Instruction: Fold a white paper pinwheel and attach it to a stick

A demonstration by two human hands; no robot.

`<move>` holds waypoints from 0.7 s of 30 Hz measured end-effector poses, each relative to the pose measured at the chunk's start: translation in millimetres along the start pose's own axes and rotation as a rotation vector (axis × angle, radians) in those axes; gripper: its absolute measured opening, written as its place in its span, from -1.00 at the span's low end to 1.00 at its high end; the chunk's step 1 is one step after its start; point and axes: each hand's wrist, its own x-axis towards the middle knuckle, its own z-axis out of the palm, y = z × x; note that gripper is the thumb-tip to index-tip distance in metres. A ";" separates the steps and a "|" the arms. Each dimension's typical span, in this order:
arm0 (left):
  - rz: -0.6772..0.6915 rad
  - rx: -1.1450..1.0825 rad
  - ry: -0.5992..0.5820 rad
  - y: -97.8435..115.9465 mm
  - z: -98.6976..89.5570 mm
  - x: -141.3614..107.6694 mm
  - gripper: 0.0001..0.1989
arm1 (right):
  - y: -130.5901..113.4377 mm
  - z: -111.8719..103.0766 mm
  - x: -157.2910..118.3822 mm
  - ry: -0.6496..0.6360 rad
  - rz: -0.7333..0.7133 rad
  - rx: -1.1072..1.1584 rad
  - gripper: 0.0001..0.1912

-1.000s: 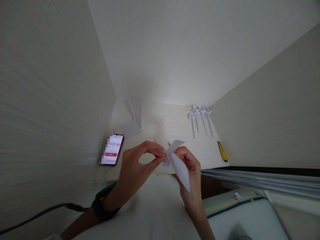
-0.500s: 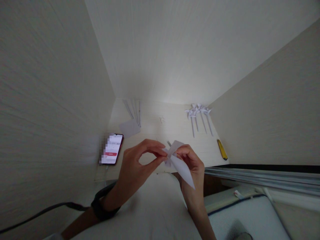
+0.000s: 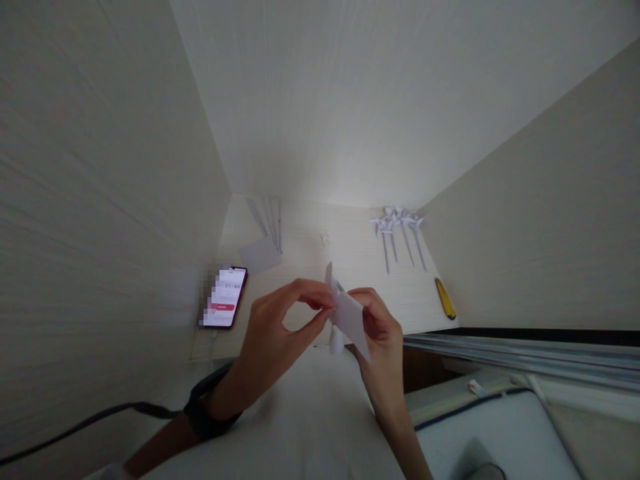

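A white folded paper piece (image 3: pixel 351 320), shaped like pinwheel blades, is held up over the near edge of the table. My left hand (image 3: pixel 280 327) pinches its middle from the left between thumb and fingertips. Behind its right side is my right hand (image 3: pixel 383 327), with curled fingers against the paper; their tips are partly hidden. A thin grey tip shows just above the paper between the hands. White paper pinwheels (image 3: pixel 397 220) on sticks lie at the back right of the table. Several loose sticks (image 3: pixel 273 223) and a flat paper sheet (image 3: pixel 261 255) lie at the back left.
A phone (image 3: pixel 227 299) with a lit screen lies at the table's left edge. A yellow cutter (image 3: pixel 445 299) is at the right edge. Small white scraps (image 3: pixel 325 238) lie mid-table. Walls enclose the back and both sides. A black cable (image 3: pixel 125 410) runs at lower left.
The paper piece has turned between my hands, and its blades now point differently, one rising narrow at the top. My right hand has shifted slightly left; my left hand keeps its pinch.
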 end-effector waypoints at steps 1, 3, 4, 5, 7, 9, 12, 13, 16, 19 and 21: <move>-0.005 0.004 0.000 -1.1 0.7 0.1 -0.84 | 1.2 0.2 0.3 -0.003 0.007 0.016 -0.94; -0.025 -0.005 -0.016 -4.2 3.0 1.4 -0.83 | 6.0 0.8 1.4 -0.009 0.032 0.052 -0.96; -0.035 -0.021 -0.031 -6.4 4.7 2.5 -0.82 | 9.6 1.1 2.3 -0.009 0.046 0.069 -0.97; -0.046 -0.042 -0.048 -9.1 6.7 3.8 -0.81 | 13.9 1.3 3.3 -0.008 0.064 0.091 -0.97; -0.065 -0.077 -0.079 -15.7 11.5 6.6 -0.80 | 24.5 1.2 5.8 -0.011 0.117 0.144 -0.97; -0.079 -0.073 -0.102 -23.8 16.8 8.7 -0.80 | 36.7 0.3 8.0 -0.013 0.177 0.209 -0.96; -0.064 -0.032 -0.119 -36.3 23.7 10.5 -0.80 | 54.3 -0.2 10.1 0.015 0.248 0.285 -0.95; -0.052 -0.015 -0.119 -39.6 25.7 10.9 -0.81 | 59.0 0.6 10.6 0.023 0.286 0.323 -0.94; -0.019 0.047 -0.098 -43.7 30.5 12.3 -0.80 | 67.5 6.5 12.4 0.053 0.433 0.513 -0.90; 0.020 0.084 -0.085 -36.3 31.3 14.4 -0.76 | 69.5 14.1 14.1 0.082 0.542 0.728 -0.84; 0.041 0.089 -0.075 -28.7 26.9 16.7 -0.77 | 70.4 16.9 14.7 0.097 0.578 0.836 -0.83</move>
